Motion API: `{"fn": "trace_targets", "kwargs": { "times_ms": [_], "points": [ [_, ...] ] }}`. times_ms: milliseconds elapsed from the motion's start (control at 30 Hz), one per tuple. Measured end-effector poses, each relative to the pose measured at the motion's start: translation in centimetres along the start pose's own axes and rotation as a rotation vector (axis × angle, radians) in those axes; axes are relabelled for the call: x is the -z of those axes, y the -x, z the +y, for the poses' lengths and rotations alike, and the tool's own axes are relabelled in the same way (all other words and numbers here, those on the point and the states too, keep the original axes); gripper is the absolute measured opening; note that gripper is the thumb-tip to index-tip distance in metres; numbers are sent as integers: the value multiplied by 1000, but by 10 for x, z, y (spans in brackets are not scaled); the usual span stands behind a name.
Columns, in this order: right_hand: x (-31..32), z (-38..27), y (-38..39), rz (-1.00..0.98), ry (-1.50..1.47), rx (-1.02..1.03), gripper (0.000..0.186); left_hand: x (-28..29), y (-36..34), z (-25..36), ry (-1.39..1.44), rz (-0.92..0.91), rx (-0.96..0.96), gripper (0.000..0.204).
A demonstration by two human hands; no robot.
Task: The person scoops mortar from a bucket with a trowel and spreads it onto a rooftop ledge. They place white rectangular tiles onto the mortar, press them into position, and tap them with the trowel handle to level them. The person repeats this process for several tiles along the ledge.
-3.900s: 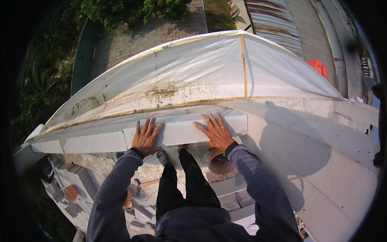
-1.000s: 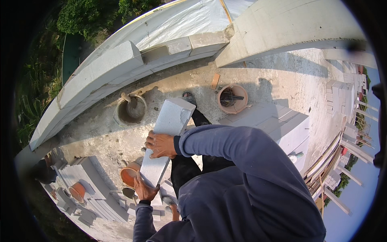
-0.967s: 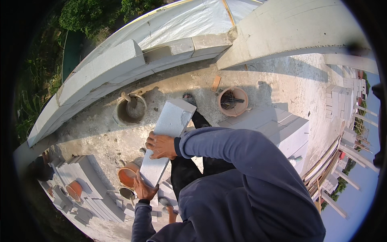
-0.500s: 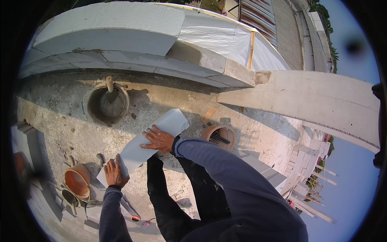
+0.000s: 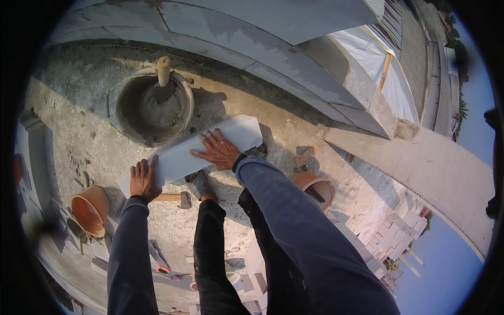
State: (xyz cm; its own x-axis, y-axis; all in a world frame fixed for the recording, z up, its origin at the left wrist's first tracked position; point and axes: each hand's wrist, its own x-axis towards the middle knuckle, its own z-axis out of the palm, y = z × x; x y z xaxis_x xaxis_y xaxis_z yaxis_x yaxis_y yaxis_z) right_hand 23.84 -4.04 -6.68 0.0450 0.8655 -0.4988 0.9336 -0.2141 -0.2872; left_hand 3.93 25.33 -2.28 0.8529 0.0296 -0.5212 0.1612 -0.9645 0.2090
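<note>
A long, pale grey concrete block (image 5: 181, 157) lies slantwise between my hands, its right end farther away. My left hand (image 5: 145, 179) is closed over its left end. Over the near edge at the right part, my right hand (image 5: 218, 150) grips it with fingers spread along the upper face. I cannot tell whether the block rests on the floor. Just beyond it stands a dark mortar bucket (image 5: 122, 113), a wooden-handled trowel (image 5: 164, 72) sticking up from the mortar. On the near side, a wooden-handled hammer (image 5: 184, 200) lies beside my foot, partly hidden behind my left hand.
A block wall (image 5: 226, 50) runs along the far side, meeting a concrete beam (image 5: 404, 170) at right. An orange bucket (image 5: 90, 211) stands at left with tools around it; another orange bucket (image 5: 316, 192) is right of my legs. An orange-handled tool (image 5: 163, 270) lies near my left forearm.
The block, held in both hands, has turned to a flatter slant and come closer to the mortar bucket. My view has shifted, and the hammer has come into sight.
</note>
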Motion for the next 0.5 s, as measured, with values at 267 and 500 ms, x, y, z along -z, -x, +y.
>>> {"fn": "trace_targets", "kwargs": {
  "times_ms": [267,500],
  "points": [
    [-3,-8,-22,4,-56,-50,101,-19,-6,-23,-97,-83,15,119],
    [52,-32,-11,119,-175,-138,84,-36,0,-17,-58,-76,92,108]
  ]
}}
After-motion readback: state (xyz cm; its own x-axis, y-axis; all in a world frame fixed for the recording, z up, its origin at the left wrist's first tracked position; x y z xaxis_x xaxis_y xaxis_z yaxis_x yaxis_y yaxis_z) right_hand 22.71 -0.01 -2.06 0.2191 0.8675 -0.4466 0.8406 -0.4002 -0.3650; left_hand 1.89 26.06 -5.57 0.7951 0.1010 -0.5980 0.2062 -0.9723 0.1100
